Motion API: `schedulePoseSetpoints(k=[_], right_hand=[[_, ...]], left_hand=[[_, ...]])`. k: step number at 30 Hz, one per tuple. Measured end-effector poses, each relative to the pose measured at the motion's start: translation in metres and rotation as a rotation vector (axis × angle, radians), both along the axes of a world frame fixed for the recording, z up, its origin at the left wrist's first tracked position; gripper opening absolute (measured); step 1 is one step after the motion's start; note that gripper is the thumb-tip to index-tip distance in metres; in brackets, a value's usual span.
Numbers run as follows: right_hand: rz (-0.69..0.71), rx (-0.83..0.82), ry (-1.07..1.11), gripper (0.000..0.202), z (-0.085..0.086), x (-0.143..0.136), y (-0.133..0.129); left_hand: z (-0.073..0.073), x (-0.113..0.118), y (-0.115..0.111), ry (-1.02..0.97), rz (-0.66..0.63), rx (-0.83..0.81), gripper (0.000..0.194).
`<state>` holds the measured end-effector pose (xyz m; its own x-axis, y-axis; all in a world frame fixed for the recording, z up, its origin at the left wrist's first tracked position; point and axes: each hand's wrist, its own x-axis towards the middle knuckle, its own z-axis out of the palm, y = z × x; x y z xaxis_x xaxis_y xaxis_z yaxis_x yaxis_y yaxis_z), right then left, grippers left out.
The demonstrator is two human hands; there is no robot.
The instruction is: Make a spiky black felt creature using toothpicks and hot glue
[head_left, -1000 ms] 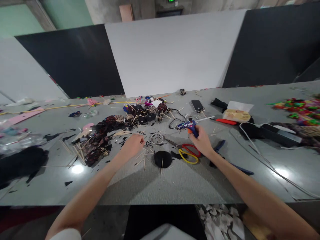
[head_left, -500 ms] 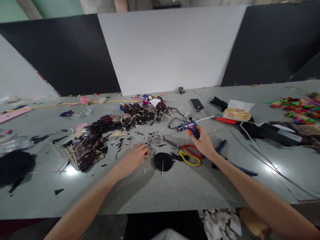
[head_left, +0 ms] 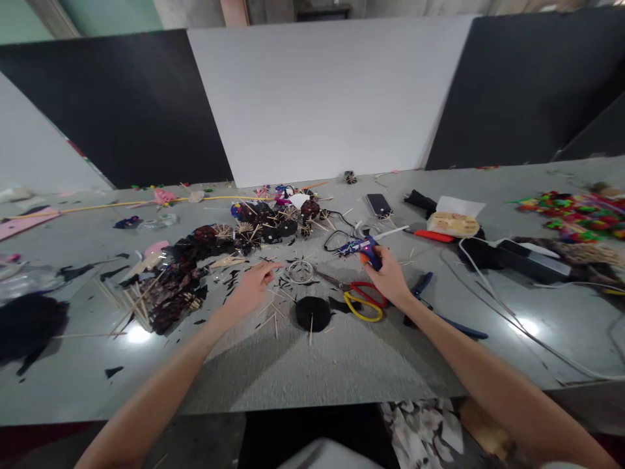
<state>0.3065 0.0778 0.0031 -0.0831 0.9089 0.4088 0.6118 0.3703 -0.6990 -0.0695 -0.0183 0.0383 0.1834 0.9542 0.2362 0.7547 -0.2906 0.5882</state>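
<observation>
Judgement: the step in hand is a setup beat with the glue gun ready and no glue visibly going down. Right hand (head_left: 389, 277) grips the blue hot-glue gun (head_left: 360, 245) by its handle, fingers wrapped near the orange trigger, nozzle toward the left, translucent glue stick (head_left: 394, 230) out the back. Can't tell if the trigger is pressed. Left hand (head_left: 252, 286) has its index finger extended, the rest curled, just beside the white wire ring (head_left: 301, 262); can't tell if it pinches anything small. Black round disc (head_left: 305, 314) lies flat on the grey table (head_left: 234, 384) between the hands, pale wooden stick (head_left: 310, 335) across its near edge, loose wooden sticks (head_left: 276, 320) to its left. Red-and-yellow-handled scissors (head_left: 333, 280) sit just right of it. Next move calls for keeping the nozzle off bare fingers. Markings on the gun and the yellow tissue pack (head_left: 454, 223): unreadable. No brand legible.
</observation>
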Motion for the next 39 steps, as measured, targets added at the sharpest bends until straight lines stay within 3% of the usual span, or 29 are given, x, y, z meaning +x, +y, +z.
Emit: schedulePoseSetpoints(k=[3, 6, 10, 14, 20, 24, 33, 39], right_hand=[[0.002, 0.017, 0.004, 0.041, -0.001, 0.000, 0.001], [0.012, 0.022, 0.019, 0.041, -0.002, 0.000, 0.002], [0.013, 0.023, 0.025, 0.041, -0.002, 0.000, 0.003], [0.017, 0.009, 0.027, 0.042, -0.001, -0.001, 0.002], [-0.008, 0.013, 0.039, 0.044, -0.002, 0.000, 0.004], [-0.033, -0.003, 0.059, 0.045, -0.003, 0.001, 0.006], [-0.029, -0.021, 0.047, 0.045, -0.003, 0.001, 0.004], [-0.023, -0.018, 0.042, 0.044, -0.002, 0.001, 0.003]], left_hand=[[0.016, 0.025, 0.000, -0.069, -0.063, -0.022, 0.037], [0.023, 0.053, 0.000, -0.294, -0.128, -0.166, 0.030], [0.016, 0.077, 0.006, -0.700, -0.112, -0.249, 0.031], [-0.001, 0.086, 0.012, -0.894, -0.068, -0.230, 0.046], [-0.023, 0.078, 0.008, -0.784, 0.073, -0.124, 0.038], [-0.033, 0.069, 0.007, -0.690, 0.050, -0.167, 0.038], [-0.034, 0.076, 0.002, -0.561, 0.015, -0.167, 0.030], [-0.043, 0.074, 0.003, -0.472, -0.018, -0.142, 0.026]])
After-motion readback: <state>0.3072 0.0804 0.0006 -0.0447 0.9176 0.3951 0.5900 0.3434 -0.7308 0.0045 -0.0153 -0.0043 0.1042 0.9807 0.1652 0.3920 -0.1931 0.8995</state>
